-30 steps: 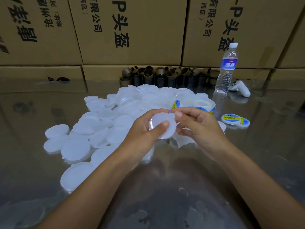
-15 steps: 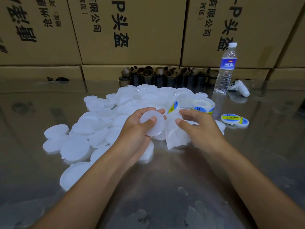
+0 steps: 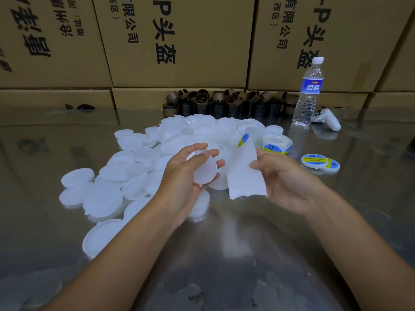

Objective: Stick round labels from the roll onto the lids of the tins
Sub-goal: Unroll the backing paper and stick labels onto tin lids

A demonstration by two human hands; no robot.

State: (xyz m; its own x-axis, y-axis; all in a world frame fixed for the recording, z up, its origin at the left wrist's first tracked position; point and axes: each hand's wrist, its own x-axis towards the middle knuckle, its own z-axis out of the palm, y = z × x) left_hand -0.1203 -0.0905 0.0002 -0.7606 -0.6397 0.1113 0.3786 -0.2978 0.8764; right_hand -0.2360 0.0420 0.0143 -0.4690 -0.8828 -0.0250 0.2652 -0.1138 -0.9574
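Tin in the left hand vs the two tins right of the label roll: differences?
The held tin in the left hand has a bare white lid; the labelled tins carry yellow-and-blue stickers. The held tin is tilted, off the table; the labelled tins lie flat on it. All are round, shallow and white.

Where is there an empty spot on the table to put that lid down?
The left hand holds the lid. Bare table lies between the forearms, just in front of the person. More lies right of the labelled tins, and left of the lid pile towards the boxes. Crowded: the pile, and around the roll and bottle.
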